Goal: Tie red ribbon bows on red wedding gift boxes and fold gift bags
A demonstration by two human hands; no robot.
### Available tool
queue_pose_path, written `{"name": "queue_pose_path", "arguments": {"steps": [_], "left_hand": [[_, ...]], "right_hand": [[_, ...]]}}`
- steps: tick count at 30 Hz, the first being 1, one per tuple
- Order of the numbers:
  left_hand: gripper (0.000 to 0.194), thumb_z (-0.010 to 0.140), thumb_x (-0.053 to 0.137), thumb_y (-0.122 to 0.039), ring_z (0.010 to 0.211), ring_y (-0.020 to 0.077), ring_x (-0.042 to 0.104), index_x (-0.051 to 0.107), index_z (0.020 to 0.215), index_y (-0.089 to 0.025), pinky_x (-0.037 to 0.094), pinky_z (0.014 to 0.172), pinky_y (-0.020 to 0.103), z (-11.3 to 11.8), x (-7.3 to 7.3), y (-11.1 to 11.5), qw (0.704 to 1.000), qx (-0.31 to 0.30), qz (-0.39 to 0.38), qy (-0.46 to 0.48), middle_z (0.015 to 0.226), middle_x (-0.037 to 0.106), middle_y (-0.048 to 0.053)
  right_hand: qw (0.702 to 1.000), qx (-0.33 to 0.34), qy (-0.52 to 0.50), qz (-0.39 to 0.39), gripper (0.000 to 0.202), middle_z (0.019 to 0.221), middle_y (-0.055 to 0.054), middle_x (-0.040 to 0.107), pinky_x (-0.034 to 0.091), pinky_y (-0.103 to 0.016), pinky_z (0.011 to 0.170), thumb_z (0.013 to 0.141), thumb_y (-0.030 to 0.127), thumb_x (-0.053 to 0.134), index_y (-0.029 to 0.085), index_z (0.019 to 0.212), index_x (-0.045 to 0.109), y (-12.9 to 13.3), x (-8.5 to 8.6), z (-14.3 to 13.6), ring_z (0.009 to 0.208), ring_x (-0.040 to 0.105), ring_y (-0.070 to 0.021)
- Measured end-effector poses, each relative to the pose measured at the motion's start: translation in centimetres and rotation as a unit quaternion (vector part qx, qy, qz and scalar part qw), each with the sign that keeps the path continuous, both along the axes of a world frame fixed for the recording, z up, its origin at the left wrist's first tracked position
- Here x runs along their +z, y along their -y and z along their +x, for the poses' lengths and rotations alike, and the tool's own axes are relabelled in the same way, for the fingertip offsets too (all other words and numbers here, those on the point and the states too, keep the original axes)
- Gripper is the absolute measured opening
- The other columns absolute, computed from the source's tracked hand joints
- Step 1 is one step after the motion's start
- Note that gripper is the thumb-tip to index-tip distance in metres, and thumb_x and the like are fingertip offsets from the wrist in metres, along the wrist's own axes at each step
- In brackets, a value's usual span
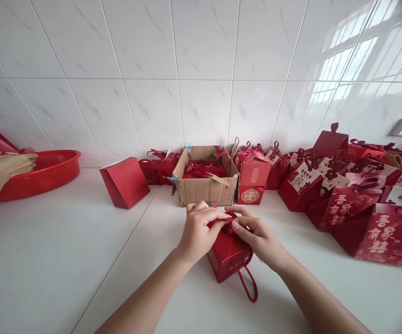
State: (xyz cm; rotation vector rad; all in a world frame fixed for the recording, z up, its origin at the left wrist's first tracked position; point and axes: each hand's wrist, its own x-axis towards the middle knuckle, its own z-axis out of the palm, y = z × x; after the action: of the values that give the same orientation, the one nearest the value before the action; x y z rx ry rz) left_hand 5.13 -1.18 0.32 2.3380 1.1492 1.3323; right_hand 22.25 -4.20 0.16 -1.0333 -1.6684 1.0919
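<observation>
Left hand [198,233]: pinching red fabric ribbon [228,228]
Right hand [257,235]: likewise
Red oblong cardboard box [234,258]: beneath hands
Brown cardboard carton [206,192]: wearer's 12 o'clock

One view was taken from the head, above the table [65,250], and was aimed towards 12 o'clock and tilted down. The left hand [199,232], right hand [258,234] and box [234,254] were seen close up, below centre towards 6. The wall [204,46] was faced squarely, farther off, at 12. A wide span was covered, from the tub [56,177] at 9 to the bags [392,236] at 4.
</observation>
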Motion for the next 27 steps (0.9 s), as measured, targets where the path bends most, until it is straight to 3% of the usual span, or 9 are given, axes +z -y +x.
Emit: {"name": "queue_pose_path", "arguments": {"steps": [5, 7, 10, 13, 17, 20, 23, 25, 27], "left_hand": [[0.01, 0.079, 0.066, -0.03, 0.071, 0.0166, 0.06, 0.066, 0.084, -0.021, 0.045, 0.07, 0.03, 0.4, -0.2, -0.9, 0.982, -0.051, -0.137, 0.121, 0.077, 0.069, 0.002], [0.015, 0.078, 0.066, -0.03, 0.069, 0.0152, 0.058, 0.061, 0.086, -0.019, 0.046, 0.066, 0.027, 0.2, 0.0, -1.0, 0.978, -0.054, -0.142, 0.146, 0.076, 0.066, 0.002], [0.013, 0.081, 0.063, -0.031, 0.074, 0.0156, 0.058, 0.061, 0.079, -0.018, 0.047, 0.073, 0.028, -0.2, 0.5, -0.4, 0.985, -0.063, -0.111, 0.112, 0.076, 0.064, 0.003], [0.01, 0.08, 0.064, -0.029, 0.084, 0.0182, 0.061, 0.069, 0.084, -0.02, 0.048, 0.08, 0.031, -0.3, 0.8, 0.2, 0.987, -0.077, -0.115, 0.079, 0.083, 0.069, 0.004], [0.01, 0.08, 0.066, -0.026, 0.087, 0.0193, 0.061, 0.073, 0.086, -0.022, 0.049, 0.082, 0.033, -0.1, 0.7, 0.4, 0.983, -0.076, -0.15, 0.079, 0.084, 0.07, 0.004], [0.009, 0.079, 0.068, -0.026, 0.087, 0.0193, 0.061, 0.075, 0.084, -0.022, 0.049, 0.081, 0.032, -0.2, 0.6, 0.1, 0.975, -0.095, -0.183, 0.079, 0.081, 0.07, 0.005], [0.009, 0.079, 0.068, -0.026, 0.086, 0.0185, 0.062, 0.074, 0.083, -0.021, 0.048, 0.082, 0.032, -0.4, 0.7, 0.1, 0.971, -0.101, -0.2, 0.081, 0.083, 0.069, 0.004], [0.01, 0.081, 0.066, -0.026, 0.087, 0.0178, 0.063, 0.073, 0.084, -0.02, 0.047, 0.084, 0.031, -0.7, 0.9, 0.1, 0.968, -0.104, -0.213, 0.078, 0.086, 0.069, 0.004], [0.012, 0.083, 0.063, -0.027, 0.089, 0.0174, 0.064, 0.071, 0.087, -0.02, 0.047, 0.085, 0.031, -0.9, 1.1, 0.2, 0.962, -0.118, -0.232, 0.078, 0.09, 0.07, 0.004]], "right_hand": [[0.989, 0.031, -0.125, -0.069, 0.031, 0.143, -0.006, 0.04, 0.043, -0.034, 0.092, 0.088, 0.045, 0.056, 0.02, 0.076, 0.069, -0.3, -0.2, -0.2, 0.133, 0.037, -0.0272], [0.987, 0.013, -0.145, -0.073, 0.028, 0.144, -0.006, 0.04, 0.041, -0.034, 0.096, 0.087, 0.045, 0.058, 0.021, 0.079, 0.071, -0.3, -0.5, -0.4, 0.136, 0.034, -0.0265], [0.988, -0.02, -0.139, -0.066, 0.029, 0.144, -0.006, 0.041, 0.038, -0.035, 0.099, 0.086, 0.047, 0.059, 0.023, 0.081, 0.073, -0.3, -0.7, -0.7, 0.138, 0.03, -0.025], [0.991, -0.038, -0.113, -0.058, 0.03, 0.145, -0.006, 0.041, 0.036, -0.036, 0.102, 0.086, 0.049, 0.058, 0.023, 0.082, 0.073, -0.1, -0.7, -0.7, 0.139, 0.027, -0.0238], [0.996, -0.066, -0.052, -0.033, 0.042, 0.136, -0.007, 0.053, 0.032, -0.039, 0.106, 0.087, 0.052, 0.053, 0.02, 0.063, 0.068, 0.1, -0.2, -0.4, 0.14, 0.026, -0.0251], [0.995, -0.096, -0.009, 0.003, 0.05, 0.128, -0.008, 0.059, 0.032, -0.04, 0.104, 0.089, 0.053, 0.047, 0.019, 0.056, 0.063, 0.1, 0.1, -0.1, 0.131, 0.038, -0.0274], [0.988, -0.142, 0.031, 0.059, 0.041, 0.106, -0.008, 0.068, 0.039, -0.038, 0.092, 0.091, 0.049, 0.045, 0.02, 0.074, 0.067, -0.1, 0.1, 0.2, 0.107, 0.056, -0.0246], [0.982, -0.157, 0.062, 0.082, 0.034, 0.09, -0.005, 0.069, 0.043, -0.035, 0.08, 0.091, 0.045, 0.045, 0.02, 0.082, 0.066, -0.2, 0.1, 0.5, 0.087, 0.06, -0.0214], [0.978, -0.166, 0.082, 0.095, 0.026, 0.087, -0.004, 0.069, 0.043, -0.033, 0.072, 0.089, 0.04, 0.048, 0.02, 0.087, 0.066, -0.3, 0.1, 0.7, 0.08, 0.059, -0.0195]]}}
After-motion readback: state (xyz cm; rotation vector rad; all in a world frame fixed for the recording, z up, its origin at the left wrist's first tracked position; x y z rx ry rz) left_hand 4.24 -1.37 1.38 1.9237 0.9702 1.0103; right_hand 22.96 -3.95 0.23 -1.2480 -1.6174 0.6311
